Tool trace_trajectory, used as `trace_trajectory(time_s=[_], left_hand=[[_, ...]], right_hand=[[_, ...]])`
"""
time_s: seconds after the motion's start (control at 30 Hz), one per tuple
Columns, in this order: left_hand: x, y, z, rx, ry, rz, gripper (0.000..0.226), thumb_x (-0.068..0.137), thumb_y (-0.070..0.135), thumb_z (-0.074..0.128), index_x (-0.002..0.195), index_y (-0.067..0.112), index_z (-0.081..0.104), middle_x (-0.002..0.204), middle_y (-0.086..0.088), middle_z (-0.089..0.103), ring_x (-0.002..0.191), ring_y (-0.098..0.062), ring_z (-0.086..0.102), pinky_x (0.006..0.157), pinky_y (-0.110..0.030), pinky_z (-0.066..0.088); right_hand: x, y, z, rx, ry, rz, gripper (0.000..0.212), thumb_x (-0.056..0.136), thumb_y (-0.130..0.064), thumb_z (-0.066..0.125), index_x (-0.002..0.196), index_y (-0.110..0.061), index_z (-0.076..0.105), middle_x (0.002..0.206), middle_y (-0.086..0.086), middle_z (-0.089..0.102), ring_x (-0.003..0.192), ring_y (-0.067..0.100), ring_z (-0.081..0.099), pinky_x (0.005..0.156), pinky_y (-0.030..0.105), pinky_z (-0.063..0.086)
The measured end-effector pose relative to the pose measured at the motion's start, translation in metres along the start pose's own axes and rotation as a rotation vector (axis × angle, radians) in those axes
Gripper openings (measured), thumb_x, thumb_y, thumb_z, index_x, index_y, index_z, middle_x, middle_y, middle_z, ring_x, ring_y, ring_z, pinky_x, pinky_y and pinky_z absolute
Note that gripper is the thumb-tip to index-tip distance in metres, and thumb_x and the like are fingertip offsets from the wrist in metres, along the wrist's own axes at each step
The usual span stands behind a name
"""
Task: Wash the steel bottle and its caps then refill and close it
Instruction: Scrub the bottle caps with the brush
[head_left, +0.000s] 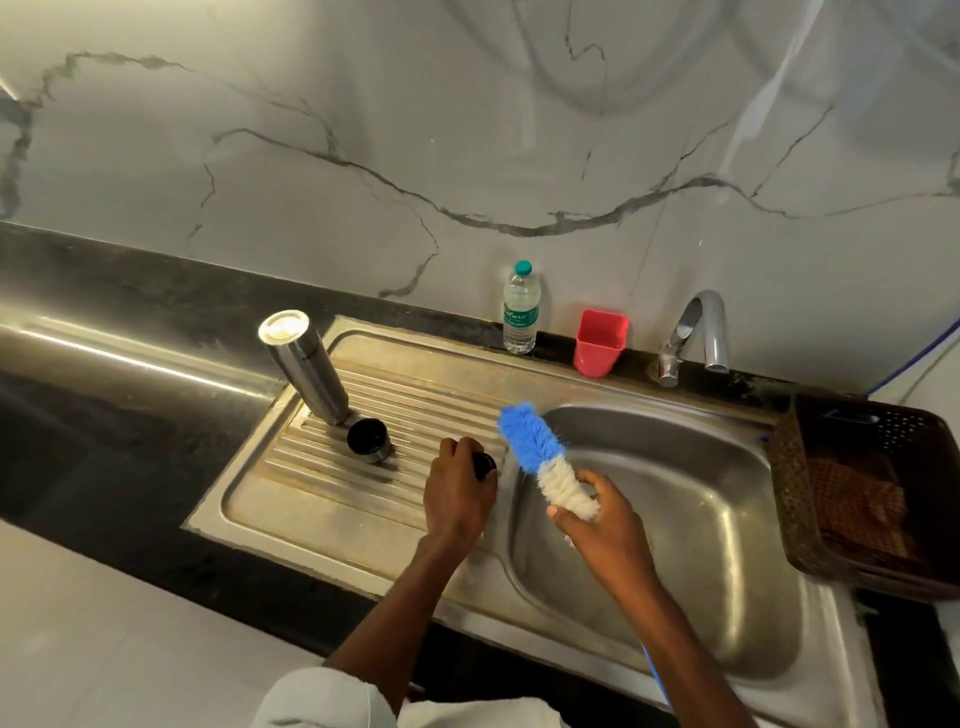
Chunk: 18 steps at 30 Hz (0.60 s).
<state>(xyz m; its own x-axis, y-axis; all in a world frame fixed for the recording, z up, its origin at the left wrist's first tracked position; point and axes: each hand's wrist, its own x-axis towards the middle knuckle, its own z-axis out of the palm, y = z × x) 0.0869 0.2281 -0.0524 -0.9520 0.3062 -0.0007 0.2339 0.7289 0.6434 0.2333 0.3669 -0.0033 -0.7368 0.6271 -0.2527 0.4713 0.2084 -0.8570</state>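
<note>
The dark worktop carries a steel sink whose basin holds no dishes, with a ribbed draining board on its left. A brown basket at the basin's right edge holds brown cloth-like things. The steel bottle stands upside down at the board's back left corner, and a black-lined steel cap sits just beside its mouth. Along the wall stand a plastic water bottle with water in it, a red cup and the tap. The right hand grips a blue-and-white bottle brush over the basin's left rim. The left hand holds a small black cap on the board, near the basin's edge.
</note>
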Motion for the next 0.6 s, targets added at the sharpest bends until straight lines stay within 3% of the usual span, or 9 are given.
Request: trace_trajectory(time_s=[0.17, 0.33, 0.47, 0.53, 0.6], left_hand=[[0.003, -0.02, -0.009, 0.133, -0.073, 0.052, 0.033, 0.093, 0.024, 0.074, 0.12, 0.017, 0.057, 0.126, -0.006, 0.047, 0.092, -0.023, 0.06, 0.065, -0.032, 0.045], [0.006, -0.035, -0.016, 0.134, -0.09, 0.085, 0.054, 0.095, 0.042, 0.073, 0.143, 0.031, 0.051, 0.131, -0.004, 0.049, 0.109, -0.022, 0.058, 0.08, -0.04, 0.058], [0.013, -0.051, -0.038, 0.124, 0.099, 0.055, 0.045, 0.102, 0.044, 0.064, 0.141, 0.022, 0.058, 0.132, -0.007, 0.053, 0.117, -0.024, 0.054, 0.089, -0.033, 0.049], [0.022, -0.07, -0.053, 0.243, 0.193, -0.004, 0.045, 0.099, 0.038, 0.068, 0.137, 0.016, 0.06, 0.131, -0.011, 0.055, 0.114, -0.028, 0.055, 0.089, -0.036, 0.05], [0.031, -0.092, -0.064, 0.34, 0.187, -0.085, 0.042, 0.097, 0.035, 0.07, 0.133, 0.014, 0.063, 0.133, -0.015, 0.055, 0.115, -0.032, 0.053, 0.091, -0.043, 0.052]], right_hand=[[0.002, -0.01, 0.024, -0.019, -0.004, -0.003, 0.056, 0.08, -0.03, 0.085, 0.13, -0.026, 0.061, 0.108, -0.007, 0.071, 0.089, 0.013, 0.07, 0.078, 0.038, 0.059], [-0.001, -0.015, 0.035, -0.013, 0.004, 0.01, 0.055, 0.082, -0.03, 0.085, 0.131, -0.026, 0.06, 0.11, -0.006, 0.07, 0.089, 0.011, 0.07, 0.072, 0.032, 0.056], [-0.006, -0.02, 0.043, 0.026, 0.007, 0.01, 0.052, 0.083, -0.027, 0.084, 0.129, -0.028, 0.059, 0.108, -0.009, 0.07, 0.088, 0.009, 0.07, 0.068, 0.028, 0.055], [-0.007, -0.021, 0.048, 0.058, 0.008, 0.007, 0.05, 0.083, -0.026, 0.084, 0.126, -0.03, 0.059, 0.108, -0.008, 0.071, 0.087, 0.009, 0.071, 0.07, 0.033, 0.06], [-0.008, -0.022, 0.054, 0.071, 0.003, 0.004, 0.048, 0.084, -0.026, 0.084, 0.124, -0.033, 0.059, 0.107, -0.009, 0.071, 0.086, 0.011, 0.072, 0.074, 0.042, 0.063]])
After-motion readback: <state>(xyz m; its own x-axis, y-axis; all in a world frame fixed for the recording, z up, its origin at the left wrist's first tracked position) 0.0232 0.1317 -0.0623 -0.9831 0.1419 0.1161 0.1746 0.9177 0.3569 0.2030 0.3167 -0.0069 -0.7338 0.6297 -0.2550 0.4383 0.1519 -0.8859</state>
